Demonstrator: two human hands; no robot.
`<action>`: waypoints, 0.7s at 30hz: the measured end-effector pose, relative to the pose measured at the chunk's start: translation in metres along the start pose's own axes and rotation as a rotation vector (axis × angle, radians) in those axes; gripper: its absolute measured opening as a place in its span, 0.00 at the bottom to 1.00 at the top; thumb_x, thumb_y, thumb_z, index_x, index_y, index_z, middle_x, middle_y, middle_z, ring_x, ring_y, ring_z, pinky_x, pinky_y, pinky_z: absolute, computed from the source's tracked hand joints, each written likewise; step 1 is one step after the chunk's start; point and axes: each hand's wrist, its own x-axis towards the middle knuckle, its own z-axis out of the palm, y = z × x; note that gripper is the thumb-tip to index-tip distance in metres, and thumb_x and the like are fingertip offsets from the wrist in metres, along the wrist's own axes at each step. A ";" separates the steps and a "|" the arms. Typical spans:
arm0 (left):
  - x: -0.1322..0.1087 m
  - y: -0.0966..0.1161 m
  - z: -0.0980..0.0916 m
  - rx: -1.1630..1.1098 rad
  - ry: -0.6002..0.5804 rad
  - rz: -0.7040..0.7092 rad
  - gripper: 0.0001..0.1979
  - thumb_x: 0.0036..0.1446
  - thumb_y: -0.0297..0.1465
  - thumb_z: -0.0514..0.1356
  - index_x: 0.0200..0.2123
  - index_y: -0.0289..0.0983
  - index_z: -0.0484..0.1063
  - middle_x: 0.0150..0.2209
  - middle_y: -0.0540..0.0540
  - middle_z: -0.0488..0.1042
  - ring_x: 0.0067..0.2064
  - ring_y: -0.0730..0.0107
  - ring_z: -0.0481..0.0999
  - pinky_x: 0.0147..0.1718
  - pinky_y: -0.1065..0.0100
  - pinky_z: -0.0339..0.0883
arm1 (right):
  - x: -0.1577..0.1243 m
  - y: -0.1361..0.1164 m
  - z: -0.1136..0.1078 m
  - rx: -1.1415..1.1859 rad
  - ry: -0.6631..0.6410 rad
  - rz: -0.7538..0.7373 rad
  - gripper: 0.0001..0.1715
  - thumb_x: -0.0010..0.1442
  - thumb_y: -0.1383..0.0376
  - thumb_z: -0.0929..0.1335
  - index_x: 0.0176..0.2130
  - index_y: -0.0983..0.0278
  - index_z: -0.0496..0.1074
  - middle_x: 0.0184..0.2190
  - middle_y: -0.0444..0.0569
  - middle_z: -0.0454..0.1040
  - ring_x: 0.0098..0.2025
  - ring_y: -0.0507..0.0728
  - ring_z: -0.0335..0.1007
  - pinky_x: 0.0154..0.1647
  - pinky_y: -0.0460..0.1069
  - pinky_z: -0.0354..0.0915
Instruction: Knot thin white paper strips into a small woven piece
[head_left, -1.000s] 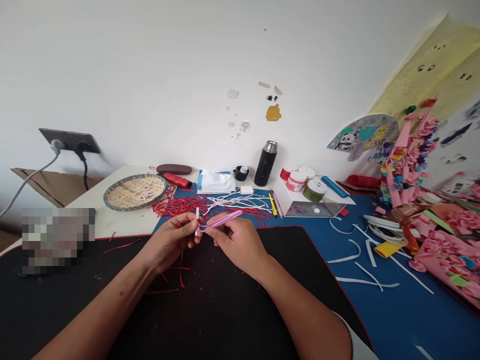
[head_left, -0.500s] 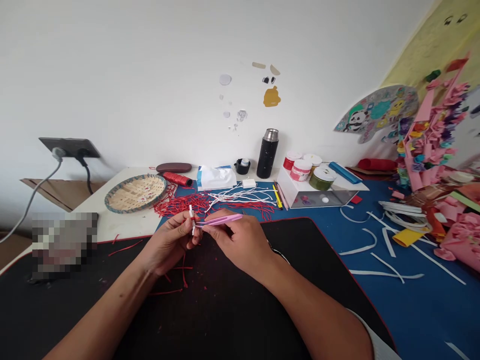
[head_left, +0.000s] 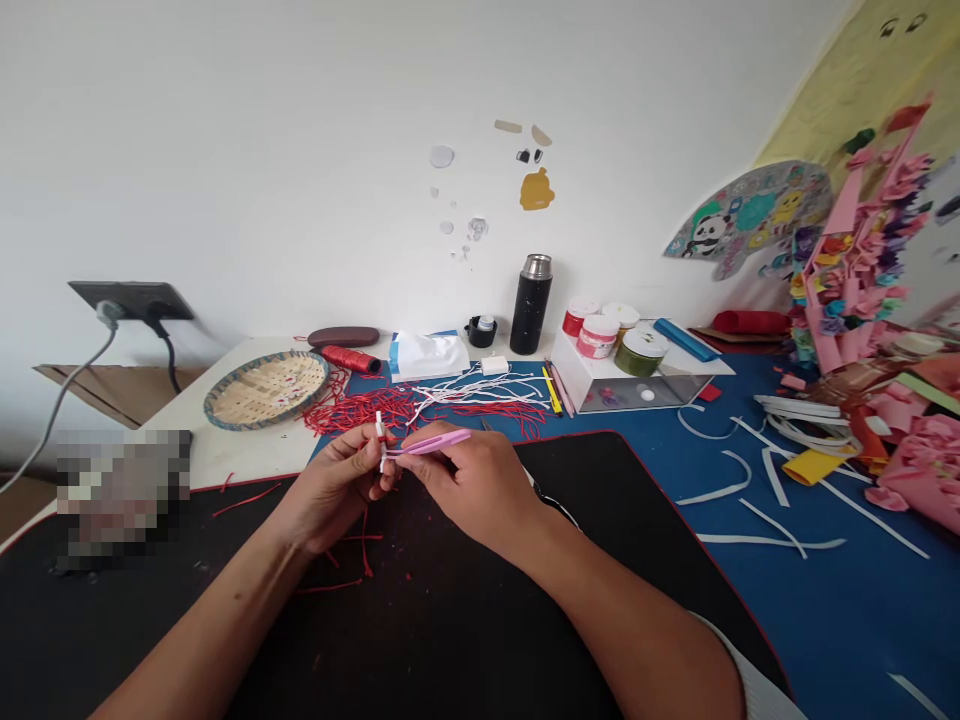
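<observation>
My left hand (head_left: 346, 478) pinches a small white knotted cord piece (head_left: 379, 432) upright between thumb and fingers. A bit of red shows at the middle of that piece, and its lower part is partly behind my fingertips. In my right hand (head_left: 480, 485) is a pair of pink tweezers (head_left: 439, 442), held nearly level. The tips of the tweezers reach the right side of the white piece; whether they grip it I cannot tell. Loose red cords (head_left: 365, 550) lie on the black mat (head_left: 450, 620) below my hands.
Behind my hands lie a heap of red cords (head_left: 360, 408), white cords (head_left: 480, 393), a red thread spool (head_left: 351, 359) and a woven basket (head_left: 266, 388). A black flask (head_left: 531, 305) stands near jars on a white box (head_left: 600, 370). White strips (head_left: 772, 542) lie at right.
The view has shifted slightly. Both hands keep nearly the same pose, with the tweezers still at the white cord piece.
</observation>
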 end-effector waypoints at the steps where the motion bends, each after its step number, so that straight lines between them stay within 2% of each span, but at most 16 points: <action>1: 0.000 0.000 0.000 0.002 -0.003 0.000 0.15 0.46 0.36 0.79 0.31 0.35 0.80 0.22 0.49 0.78 0.23 0.75 0.73 0.20 0.78 0.65 | 0.000 0.000 0.000 -0.001 0.004 -0.004 0.10 0.72 0.60 0.68 0.42 0.60 0.80 0.41 0.44 0.84 0.41 0.54 0.81 0.43 0.47 0.67; 15: -0.001 0.004 0.003 0.064 0.013 0.012 0.16 0.44 0.37 0.80 0.28 0.35 0.81 0.20 0.48 0.78 0.22 0.75 0.73 0.19 0.78 0.64 | -0.001 0.002 -0.001 0.004 -0.007 0.006 0.11 0.72 0.60 0.68 0.42 0.59 0.80 0.42 0.45 0.84 0.41 0.55 0.80 0.44 0.48 0.67; 21: -0.002 0.009 0.004 0.139 0.021 0.019 0.16 0.43 0.37 0.81 0.29 0.36 0.82 0.21 0.48 0.78 0.22 0.74 0.74 0.20 0.78 0.66 | 0.000 0.002 -0.002 -0.017 -0.048 0.081 0.12 0.71 0.58 0.69 0.41 0.60 0.81 0.40 0.49 0.84 0.42 0.57 0.80 0.44 0.49 0.68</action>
